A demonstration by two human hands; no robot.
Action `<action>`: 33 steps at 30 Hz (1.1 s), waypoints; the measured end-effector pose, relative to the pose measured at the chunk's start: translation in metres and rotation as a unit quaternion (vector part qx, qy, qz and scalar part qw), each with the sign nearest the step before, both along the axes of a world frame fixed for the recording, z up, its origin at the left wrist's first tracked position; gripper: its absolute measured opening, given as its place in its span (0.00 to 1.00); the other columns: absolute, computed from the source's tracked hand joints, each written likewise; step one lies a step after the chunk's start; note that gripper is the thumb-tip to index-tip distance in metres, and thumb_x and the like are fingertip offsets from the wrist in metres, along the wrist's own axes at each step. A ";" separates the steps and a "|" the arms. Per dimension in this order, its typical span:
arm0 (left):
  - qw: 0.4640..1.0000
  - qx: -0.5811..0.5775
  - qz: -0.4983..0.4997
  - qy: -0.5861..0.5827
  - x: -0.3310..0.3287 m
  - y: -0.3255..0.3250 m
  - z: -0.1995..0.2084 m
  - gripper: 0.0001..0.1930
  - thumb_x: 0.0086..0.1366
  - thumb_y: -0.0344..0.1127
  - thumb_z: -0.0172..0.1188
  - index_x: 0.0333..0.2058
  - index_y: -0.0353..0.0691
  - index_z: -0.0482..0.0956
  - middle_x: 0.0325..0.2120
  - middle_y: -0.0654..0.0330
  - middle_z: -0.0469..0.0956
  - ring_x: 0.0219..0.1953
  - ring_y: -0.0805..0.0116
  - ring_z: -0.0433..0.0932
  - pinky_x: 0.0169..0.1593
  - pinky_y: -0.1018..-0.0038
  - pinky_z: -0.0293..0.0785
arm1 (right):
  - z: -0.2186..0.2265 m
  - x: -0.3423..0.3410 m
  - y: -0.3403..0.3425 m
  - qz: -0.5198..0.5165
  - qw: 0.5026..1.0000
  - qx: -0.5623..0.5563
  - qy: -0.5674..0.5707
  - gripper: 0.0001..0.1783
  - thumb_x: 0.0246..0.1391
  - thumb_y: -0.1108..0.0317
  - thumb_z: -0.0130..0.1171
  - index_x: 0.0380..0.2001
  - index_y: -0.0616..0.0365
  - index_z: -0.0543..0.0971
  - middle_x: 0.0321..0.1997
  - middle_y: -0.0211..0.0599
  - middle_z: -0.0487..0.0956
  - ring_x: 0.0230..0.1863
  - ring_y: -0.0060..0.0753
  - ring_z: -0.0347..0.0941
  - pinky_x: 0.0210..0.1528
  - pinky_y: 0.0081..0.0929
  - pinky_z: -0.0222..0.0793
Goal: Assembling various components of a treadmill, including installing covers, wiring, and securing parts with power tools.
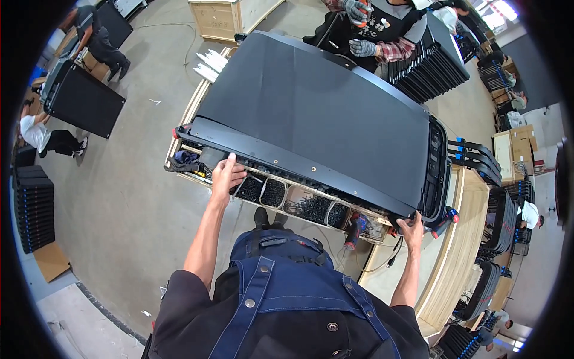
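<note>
In front of me a black treadmill deck (335, 113) with a smooth belt and dark side rails lies across a wooden workbench. My left hand (225, 178) is at the near side rail, its thumb on the edge and its fingers curled just below. At the near right corner, my right hand (411, 231) grips the frame, fingertips partly hidden by it. Beneath the near rail, bins of small black screws (273, 192) sit in the bench. A red and black power drill (356, 230) hangs close to my right hand.
Across the deck stands a co-worker in grey gloves (363, 48), holding an orange-and-grey tool. A stack of black panels (427, 60) is beside them. On the left, people handle another black deck (85, 99). A wooden bench frame (445, 263) extends at my right.
</note>
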State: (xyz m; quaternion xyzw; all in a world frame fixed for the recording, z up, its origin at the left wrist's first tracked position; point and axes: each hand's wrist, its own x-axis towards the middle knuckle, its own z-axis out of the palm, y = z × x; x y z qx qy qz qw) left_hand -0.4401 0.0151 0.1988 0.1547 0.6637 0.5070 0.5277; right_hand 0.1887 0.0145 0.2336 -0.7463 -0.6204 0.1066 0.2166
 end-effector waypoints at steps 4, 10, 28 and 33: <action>0.973 0.054 0.065 -0.216 -0.003 0.028 -0.018 0.42 0.62 0.61 0.66 0.60 0.32 0.64 0.50 0.49 0.77 0.51 0.57 0.78 0.56 0.58 0.74 | 0.020 0.019 0.024 0.060 0.990 -0.085 -0.100 0.24 0.44 0.59 0.75 0.39 0.64 0.78 0.23 0.49 0.79 0.25 0.49 0.77 0.31 0.39 0.71; 0.946 0.161 0.121 -0.255 0.007 0.045 -0.049 0.22 0.62 0.43 0.71 0.49 0.40 0.76 0.43 0.59 0.80 0.47 0.64 0.80 0.50 0.61 0.77 | 0.015 0.027 0.035 0.128 0.981 -0.077 -0.124 0.21 0.52 0.57 0.68 0.24 0.63 0.71 0.14 0.43 0.73 0.16 0.41 0.70 0.24 0.37 0.65; 0.972 0.125 0.124 -0.153 0.014 0.065 -0.065 0.34 0.63 0.56 0.66 0.61 0.46 0.68 0.58 0.57 0.73 0.58 0.58 0.73 0.60 0.57 0.70 | 0.010 0.081 0.046 0.227 0.962 -0.030 -0.148 0.24 0.54 0.46 0.64 0.27 0.57 0.71 0.19 0.50 0.75 0.26 0.58 0.76 0.27 0.50 0.68; 0.962 0.068 0.229 -0.135 0.035 0.070 -0.058 0.38 0.61 0.58 0.67 0.61 0.41 0.67 0.55 0.55 0.72 0.58 0.57 0.72 0.61 0.56 0.74 | -0.002 0.082 0.020 0.078 0.994 0.052 0.063 0.25 0.48 0.48 0.72 0.39 0.57 0.79 0.21 0.47 0.78 0.24 0.46 0.79 0.28 0.40 0.72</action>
